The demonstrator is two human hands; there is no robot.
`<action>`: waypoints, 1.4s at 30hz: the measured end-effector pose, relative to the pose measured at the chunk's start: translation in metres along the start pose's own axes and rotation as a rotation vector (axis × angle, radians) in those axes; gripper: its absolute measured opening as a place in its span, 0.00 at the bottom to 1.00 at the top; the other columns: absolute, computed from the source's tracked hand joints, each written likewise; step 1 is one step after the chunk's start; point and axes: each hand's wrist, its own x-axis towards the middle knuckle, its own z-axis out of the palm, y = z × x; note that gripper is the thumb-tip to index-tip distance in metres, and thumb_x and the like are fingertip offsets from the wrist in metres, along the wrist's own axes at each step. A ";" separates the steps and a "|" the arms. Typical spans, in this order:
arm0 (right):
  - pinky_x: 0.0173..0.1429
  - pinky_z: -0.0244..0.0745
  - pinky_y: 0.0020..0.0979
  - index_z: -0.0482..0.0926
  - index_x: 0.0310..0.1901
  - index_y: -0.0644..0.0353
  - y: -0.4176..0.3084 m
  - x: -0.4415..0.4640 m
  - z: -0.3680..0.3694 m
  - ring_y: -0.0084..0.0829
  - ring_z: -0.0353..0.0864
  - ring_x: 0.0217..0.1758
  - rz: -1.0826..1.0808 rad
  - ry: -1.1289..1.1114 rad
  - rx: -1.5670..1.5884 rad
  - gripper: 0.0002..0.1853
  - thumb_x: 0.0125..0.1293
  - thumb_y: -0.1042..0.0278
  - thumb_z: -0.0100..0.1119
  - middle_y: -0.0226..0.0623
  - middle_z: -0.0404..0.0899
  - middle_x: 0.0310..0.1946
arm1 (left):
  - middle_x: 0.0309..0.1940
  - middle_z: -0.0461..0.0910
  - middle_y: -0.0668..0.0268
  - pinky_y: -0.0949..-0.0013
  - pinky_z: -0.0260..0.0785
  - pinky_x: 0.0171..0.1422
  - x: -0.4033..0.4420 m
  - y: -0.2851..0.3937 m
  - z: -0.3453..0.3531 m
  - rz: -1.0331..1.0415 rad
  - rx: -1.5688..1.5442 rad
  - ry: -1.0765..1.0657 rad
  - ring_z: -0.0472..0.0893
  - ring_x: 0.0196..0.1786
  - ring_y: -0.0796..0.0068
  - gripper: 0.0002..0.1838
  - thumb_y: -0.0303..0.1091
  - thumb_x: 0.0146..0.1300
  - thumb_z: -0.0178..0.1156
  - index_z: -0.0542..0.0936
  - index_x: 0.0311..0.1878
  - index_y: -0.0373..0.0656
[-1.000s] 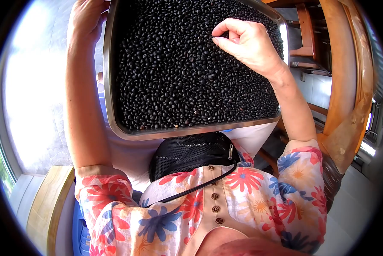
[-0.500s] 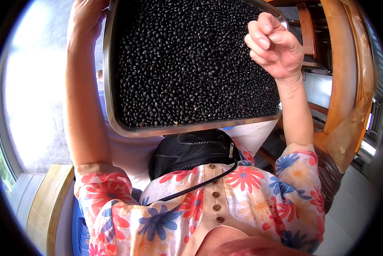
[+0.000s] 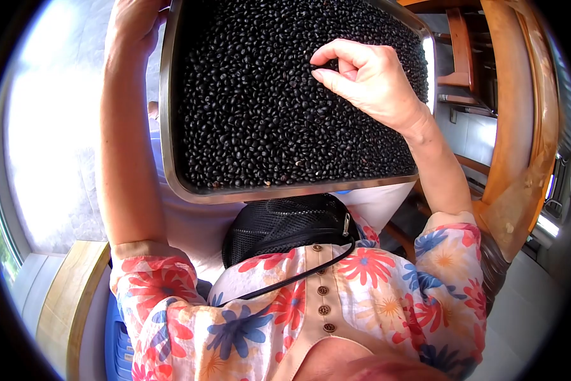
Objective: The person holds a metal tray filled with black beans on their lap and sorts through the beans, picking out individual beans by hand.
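tbh a light pinch is probably suiting those black beans (image 3: 253, 114) best, lying loose in the metal tray (image 3: 167, 108). Your right grip (image 3: 377, 76) is arching over them, thumb and forefinger nearly meeting; can't tell if they're pinching anything. Your left grip (image 3: 133, 25) is sitting at the tray's left edge, hold unclear.

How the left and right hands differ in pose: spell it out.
The left hand is at the left rim of the tray; the right hand is over the black beans. The picture's top edge cuts off the left hand, while the right hand is fully inside the frame. The right hand's thumb and forefinger tips come close together; the left hand's fingers are mostly hidden. Both are bare.
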 end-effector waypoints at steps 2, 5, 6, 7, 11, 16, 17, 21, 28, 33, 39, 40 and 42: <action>0.23 0.64 0.21 0.81 0.36 0.61 0.000 0.001 0.000 0.14 0.66 0.16 -0.006 -0.001 -0.014 0.07 0.58 0.70 0.64 0.27 0.69 0.13 | 0.28 0.81 0.71 0.79 0.68 0.31 0.000 0.000 0.000 0.002 0.004 -0.002 0.77 0.26 0.83 0.09 0.33 0.62 0.58 0.79 0.43 0.40; 0.22 0.64 0.20 0.81 0.36 0.62 0.007 0.001 -0.003 0.13 0.67 0.17 0.003 -0.012 0.169 0.06 0.59 0.70 0.62 0.23 0.70 0.14 | 0.27 0.80 0.72 0.80 0.68 0.31 0.000 -0.002 0.000 0.015 0.007 -0.001 0.77 0.25 0.84 0.09 0.33 0.62 0.58 0.79 0.42 0.41; 0.21 0.61 0.17 0.81 0.35 0.62 0.006 0.001 -0.007 0.11 0.66 0.18 0.043 -0.028 0.316 0.05 0.62 0.70 0.61 0.20 0.72 0.17 | 0.27 0.80 0.72 0.80 0.67 0.30 0.000 -0.001 0.000 0.013 0.010 0.007 0.76 0.25 0.84 0.09 0.33 0.62 0.58 0.79 0.42 0.41; 0.19 0.59 0.15 0.80 0.36 0.62 0.005 0.000 -0.014 0.10 0.65 0.17 0.081 -0.013 0.537 0.05 0.63 0.71 0.59 0.19 0.71 0.18 | 0.27 0.80 0.72 0.80 0.67 0.30 0.000 0.000 0.000 0.011 0.011 0.014 0.76 0.25 0.85 0.09 0.33 0.62 0.58 0.79 0.42 0.41; 0.19 0.51 0.19 0.73 0.39 0.63 0.033 -0.014 -0.049 0.17 0.57 0.19 0.060 -0.153 1.443 0.06 0.63 0.71 0.52 0.28 0.64 0.23 | 0.26 0.79 0.74 0.81 0.65 0.28 -0.004 0.003 0.003 -0.014 0.015 0.018 0.75 0.24 0.87 0.08 0.33 0.62 0.57 0.79 0.42 0.42; 0.19 0.54 0.15 0.77 0.41 0.61 0.045 -0.026 -0.052 0.16 0.60 0.21 -0.021 -0.141 1.463 0.09 0.62 0.68 0.52 0.34 0.70 0.29 | 0.25 0.79 0.73 0.81 0.65 0.27 -0.003 0.002 0.002 -0.010 0.015 0.005 0.75 0.23 0.87 0.07 0.32 0.63 0.57 0.79 0.41 0.41; 0.18 0.54 0.15 0.76 0.37 0.61 0.043 -0.028 -0.050 0.16 0.60 0.20 -0.003 -0.140 1.462 0.06 0.63 0.69 0.51 0.34 0.70 0.28 | 0.25 0.79 0.73 0.81 0.65 0.27 -0.002 0.001 0.002 0.001 0.013 -0.007 0.75 0.23 0.87 0.07 0.32 0.63 0.57 0.79 0.41 0.41; 0.18 0.54 0.14 0.72 0.28 0.60 0.038 -0.028 -0.046 0.15 0.59 0.18 0.108 -0.065 1.337 0.08 0.67 0.72 0.48 0.30 0.69 0.24 | 0.26 0.80 0.72 0.80 0.67 0.29 -0.001 0.002 0.003 0.005 -0.009 -0.011 0.76 0.24 0.85 0.07 0.31 0.62 0.57 0.79 0.41 0.40; 0.19 0.53 0.14 0.74 0.30 0.58 0.039 -0.025 -0.036 0.11 0.58 0.17 0.138 -0.084 1.178 0.10 0.70 0.67 0.52 0.24 0.67 0.21 | 0.26 0.81 0.70 0.80 0.70 0.30 -0.007 0.003 0.009 0.031 -0.043 0.027 0.78 0.26 0.83 0.07 0.31 0.62 0.57 0.79 0.41 0.39; 0.20 0.52 0.16 0.79 0.32 0.60 0.033 -0.018 -0.024 0.08 0.55 0.17 0.127 0.049 0.506 0.06 0.65 0.68 0.60 0.14 0.61 0.15 | 0.27 0.81 0.70 0.80 0.69 0.28 0.016 -0.019 -0.019 -0.031 -0.219 -0.087 0.78 0.25 0.83 0.07 0.31 0.63 0.57 0.79 0.41 0.40; 0.21 0.54 0.21 0.81 0.37 0.60 0.029 -0.024 -0.021 0.11 0.56 0.16 0.114 0.102 0.008 0.07 0.58 0.71 0.65 0.21 0.59 0.11 | 0.27 0.81 0.70 0.80 0.69 0.28 -0.004 0.004 0.004 -0.016 -0.027 -0.003 0.78 0.25 0.83 0.07 0.31 0.63 0.57 0.79 0.42 0.40; 0.21 0.54 0.21 0.81 0.37 0.60 0.028 -0.024 -0.019 0.11 0.57 0.16 0.112 0.100 -0.011 0.06 0.58 0.71 0.65 0.21 0.59 0.11 | 0.27 0.81 0.70 0.80 0.69 0.28 -0.003 0.003 0.003 -0.012 -0.030 -0.012 0.78 0.25 0.83 0.07 0.31 0.63 0.57 0.78 0.42 0.40; 0.21 0.54 0.21 0.81 0.37 0.60 0.025 -0.023 -0.017 0.12 0.57 0.16 0.108 0.095 -0.051 0.06 0.58 0.72 0.64 0.22 0.59 0.11 | 0.27 0.81 0.70 0.80 0.69 0.29 -0.003 0.003 0.003 -0.008 -0.031 -0.016 0.78 0.25 0.83 0.07 0.31 0.63 0.57 0.78 0.42 0.40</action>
